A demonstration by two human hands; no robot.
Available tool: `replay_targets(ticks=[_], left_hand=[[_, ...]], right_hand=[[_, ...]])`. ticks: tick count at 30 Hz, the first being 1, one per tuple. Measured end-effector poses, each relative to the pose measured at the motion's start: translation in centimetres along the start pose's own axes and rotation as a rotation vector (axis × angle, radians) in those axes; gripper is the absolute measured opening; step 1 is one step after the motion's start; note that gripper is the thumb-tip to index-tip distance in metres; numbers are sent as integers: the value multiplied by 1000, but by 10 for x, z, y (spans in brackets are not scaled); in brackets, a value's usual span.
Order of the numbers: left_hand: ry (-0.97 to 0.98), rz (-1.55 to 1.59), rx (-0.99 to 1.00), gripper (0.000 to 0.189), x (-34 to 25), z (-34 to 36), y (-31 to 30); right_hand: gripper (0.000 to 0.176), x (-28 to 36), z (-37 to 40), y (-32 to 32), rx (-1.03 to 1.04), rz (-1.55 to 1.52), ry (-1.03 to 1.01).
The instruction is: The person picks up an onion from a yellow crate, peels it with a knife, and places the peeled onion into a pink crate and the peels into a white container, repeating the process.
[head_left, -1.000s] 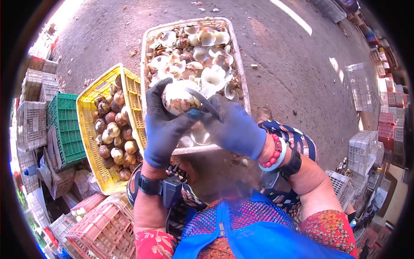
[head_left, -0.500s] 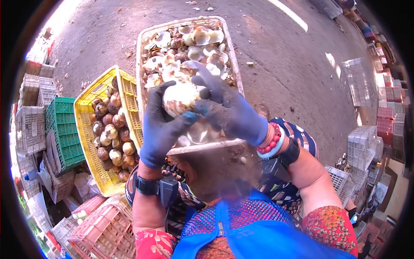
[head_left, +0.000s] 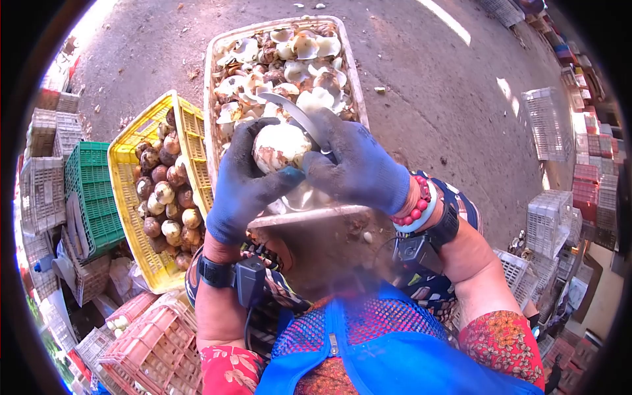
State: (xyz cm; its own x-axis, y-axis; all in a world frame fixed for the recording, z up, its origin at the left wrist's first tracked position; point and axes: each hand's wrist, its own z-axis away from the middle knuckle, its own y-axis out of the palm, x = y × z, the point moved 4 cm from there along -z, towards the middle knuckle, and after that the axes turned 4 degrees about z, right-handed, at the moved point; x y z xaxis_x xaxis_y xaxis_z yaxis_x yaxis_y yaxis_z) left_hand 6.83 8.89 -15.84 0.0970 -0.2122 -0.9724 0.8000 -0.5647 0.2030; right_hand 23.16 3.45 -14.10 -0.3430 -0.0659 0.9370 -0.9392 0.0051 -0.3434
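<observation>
My left hand (head_left: 247,181), in a blue glove with a dark palm, is closed round a partly peeled, whitish onion (head_left: 282,146) with brown patches. A knife with a curved blade (head_left: 293,112) is gripped in my right hand (head_left: 355,161), gloved the same way. The blade slants up and left, just above and beside the onion. The knife's handle is hidden by my fingers. Below both hands stands a pale, dirty crate (head_left: 359,85) filled with cup-shaped onion peels (head_left: 304,46) and brown scraps.
A yellow crate (head_left: 122,191) of brown and whitish onions (head_left: 164,192) leans at my left. Past it are a green crate (head_left: 99,191) and a pink crate (head_left: 155,349). White crates (head_left: 550,217) stand at the right on the grey ground (head_left: 447,99).
The knife blade has swung from blurred above the onion to lying close along its upper right side. The onion is turned slightly, still in my left hand. The whole view has shifted a little.
</observation>
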Motion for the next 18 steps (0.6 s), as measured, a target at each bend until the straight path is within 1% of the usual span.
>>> replay_targets(ticks=[4, 7, 8, 11, 12, 15, 18], left_hand=[[-52, 61, -14, 65, 5, 0, -1], [-76, 170, 25, 62, 4, 1, 1], [-77, 101, 22, 61, 3, 2, 0], [-88, 156, 47, 63, 10, 0, -9], [-99, 113, 74, 65, 11, 0, -11], [-122, 49, 48, 62, 4, 2, -7], [-189, 172, 26, 59, 4, -1, -10]], right_hand=[[30, -5, 0, 0, 43, 28, 31], [31, -13, -2, -1, -80, -1, -82], [34, -13, -4, 0, -69, 74, -152], [32, -11, -1, 2, 78, -381, 190], [33, -12, 0, 0, 88, -381, 231], [36, -18, 0, -6, 108, -388, 336], [40, -22, -3, -9, 125, -432, 402]])
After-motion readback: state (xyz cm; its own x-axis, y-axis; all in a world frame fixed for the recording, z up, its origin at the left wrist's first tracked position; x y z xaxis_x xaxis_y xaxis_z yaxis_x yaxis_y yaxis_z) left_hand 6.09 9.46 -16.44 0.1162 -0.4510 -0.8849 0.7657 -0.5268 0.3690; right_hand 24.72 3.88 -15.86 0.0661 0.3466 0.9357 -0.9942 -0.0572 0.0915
